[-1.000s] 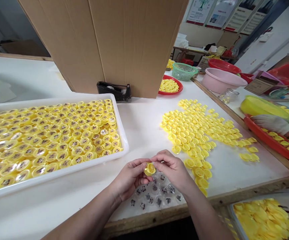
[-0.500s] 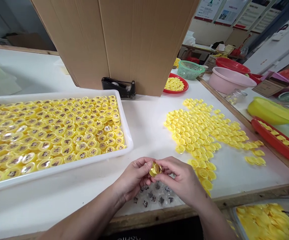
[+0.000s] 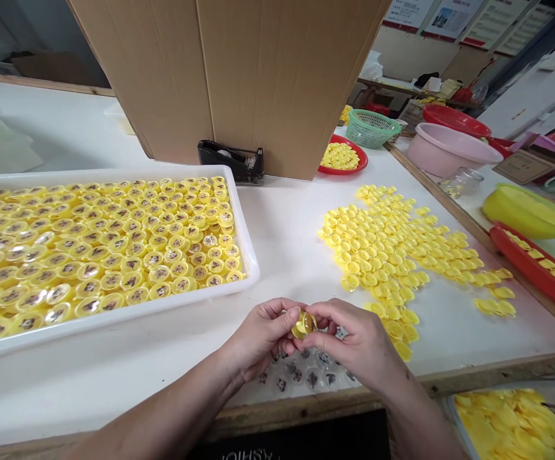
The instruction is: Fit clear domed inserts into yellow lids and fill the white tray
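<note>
Two bare hands [image 3: 263,335] [image 3: 362,342]: fingers pinching one round yellow plastic piece [image 3: 302,326].
Slip risk: uneven fingertip pressure, I judge.

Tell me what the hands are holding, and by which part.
The left hand and right hand pinch one round yellow piece by its edges.

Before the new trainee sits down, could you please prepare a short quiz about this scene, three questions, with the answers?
1. What do the left hand and the right hand hold between them?
2. Which stands just in front of the cardboard: (a) green basket, (b) black tape dispenser, (c) pink basin?
3. True or false: the white tray is left of both hands.

Key: 1. A round yellow piece. 2. b. 3. True.
</note>
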A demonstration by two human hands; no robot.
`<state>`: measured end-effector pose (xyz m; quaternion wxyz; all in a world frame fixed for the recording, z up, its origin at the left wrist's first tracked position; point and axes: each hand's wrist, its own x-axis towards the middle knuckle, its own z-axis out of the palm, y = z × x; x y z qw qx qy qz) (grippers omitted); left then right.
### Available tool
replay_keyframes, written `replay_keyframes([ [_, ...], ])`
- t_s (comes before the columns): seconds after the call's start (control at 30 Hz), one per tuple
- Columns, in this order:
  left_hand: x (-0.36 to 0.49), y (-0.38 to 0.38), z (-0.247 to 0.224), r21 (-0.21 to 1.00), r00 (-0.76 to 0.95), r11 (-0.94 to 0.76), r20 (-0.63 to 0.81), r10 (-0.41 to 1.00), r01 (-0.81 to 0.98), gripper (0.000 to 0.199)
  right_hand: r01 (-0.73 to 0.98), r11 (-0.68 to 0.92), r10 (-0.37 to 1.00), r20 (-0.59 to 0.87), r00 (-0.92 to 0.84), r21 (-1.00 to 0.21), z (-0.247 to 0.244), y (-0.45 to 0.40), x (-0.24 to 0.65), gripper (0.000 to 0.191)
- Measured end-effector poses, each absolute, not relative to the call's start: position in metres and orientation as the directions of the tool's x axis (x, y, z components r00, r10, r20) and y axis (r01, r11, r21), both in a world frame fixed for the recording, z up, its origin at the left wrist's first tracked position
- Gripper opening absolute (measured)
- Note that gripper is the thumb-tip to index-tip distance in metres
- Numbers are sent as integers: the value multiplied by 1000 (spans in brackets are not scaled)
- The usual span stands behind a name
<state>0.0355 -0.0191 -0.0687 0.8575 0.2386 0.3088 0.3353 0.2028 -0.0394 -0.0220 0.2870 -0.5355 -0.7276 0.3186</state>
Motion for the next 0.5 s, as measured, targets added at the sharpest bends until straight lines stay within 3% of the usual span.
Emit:
replay_keyframes([
  [0.5,39,-22,-65,641,551,647,-390,738,-414,36,659,163,966,-17,-258,-734,-15,-43,200,26],
])
